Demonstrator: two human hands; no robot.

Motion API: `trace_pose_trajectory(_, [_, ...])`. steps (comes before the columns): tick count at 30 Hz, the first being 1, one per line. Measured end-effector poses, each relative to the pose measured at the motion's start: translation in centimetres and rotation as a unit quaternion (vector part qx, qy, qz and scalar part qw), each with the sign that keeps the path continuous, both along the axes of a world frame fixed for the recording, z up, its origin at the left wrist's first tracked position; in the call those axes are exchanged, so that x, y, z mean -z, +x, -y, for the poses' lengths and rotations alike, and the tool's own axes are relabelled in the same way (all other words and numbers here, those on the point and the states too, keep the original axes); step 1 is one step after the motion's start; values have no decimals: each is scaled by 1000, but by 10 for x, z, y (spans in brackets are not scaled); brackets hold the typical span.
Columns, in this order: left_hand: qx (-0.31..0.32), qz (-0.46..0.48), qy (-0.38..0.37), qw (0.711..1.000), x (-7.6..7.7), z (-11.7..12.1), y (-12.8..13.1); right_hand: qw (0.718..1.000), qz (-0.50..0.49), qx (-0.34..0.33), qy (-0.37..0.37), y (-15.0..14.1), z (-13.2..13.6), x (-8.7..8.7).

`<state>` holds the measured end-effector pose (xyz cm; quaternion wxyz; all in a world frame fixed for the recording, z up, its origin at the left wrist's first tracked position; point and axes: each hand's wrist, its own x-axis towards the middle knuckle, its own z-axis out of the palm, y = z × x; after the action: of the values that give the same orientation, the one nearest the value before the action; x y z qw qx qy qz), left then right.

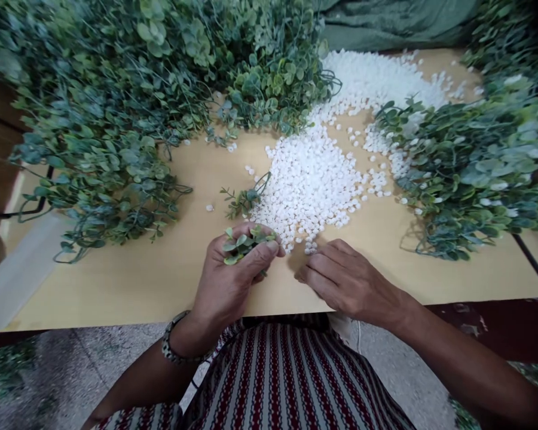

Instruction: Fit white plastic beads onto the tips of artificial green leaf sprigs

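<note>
My left hand (237,272) is closed around an artificial leaf sprig (242,243), its thumb pressed along the stem side and leaves poking out above the fingers. Close by on the right, my right hand (341,275) has its fingers curled together at the near edge of a pile of small white pieces (314,179). Whatever is between those fingertips, if anything, is hidden. The two hands are apart by a small gap. Another small sprig (246,198) lies just beyond my left hand, against the pile's left side.
Big heaps of green artificial foliage cover the table's (138,286) back left (116,77) and right side (475,167). More white pieces (376,74) spread toward a green cloth (399,24) at the back. A translucent strip (22,269) lies at the left edge.
</note>
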<state>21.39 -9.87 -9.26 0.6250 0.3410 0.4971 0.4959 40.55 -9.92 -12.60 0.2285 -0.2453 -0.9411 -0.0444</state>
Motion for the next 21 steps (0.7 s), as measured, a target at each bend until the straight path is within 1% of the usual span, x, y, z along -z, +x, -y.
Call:
trace_pose_trajectory(2, [10, 7, -6, 1000, 1, 0, 1, 997, -71, 17, -26, -1, 1, -1])
trace_pose_trajectory(4, [19, 14, -8, 1000, 0, 1, 3, 983, -158, 47, -84, -1, 1, -4])
trace_pose_trajectory(6, [29, 18, 0, 999, 0, 1, 5, 954, -247, 70, -153, -2, 2, -9])
trace_pose_trajectory(8, [30, 14, 11, 999, 1, 2, 7, 918, -324, 78, -215, -4, 2, -14])
trace_pose_trajectory(10, [30, 6, 20, 999, 2, 3, 9, 885, -378, 80, -261, -7, 2, -16])
trace_pose_trajectory(14, [49, -9, 40, 998, 6, 5, 13, 834, -443, 100, -314, -12, 0, -17])
trace_pose_trajectory(18, [87, -30, 55, 994, 7, 8, 16, 801, -474, 123, -346, -16, -1, -16])
trace_pose_trajectory(20, [109, -35, 66, 991, 8, 8, 18, 783, -485, 117, -372, -17, 0, -15])
trace_pose_trajectory(21, [120, -36, 71, 990, 9, 8, 19, 768, -496, 103, -393, -18, 0, -14])
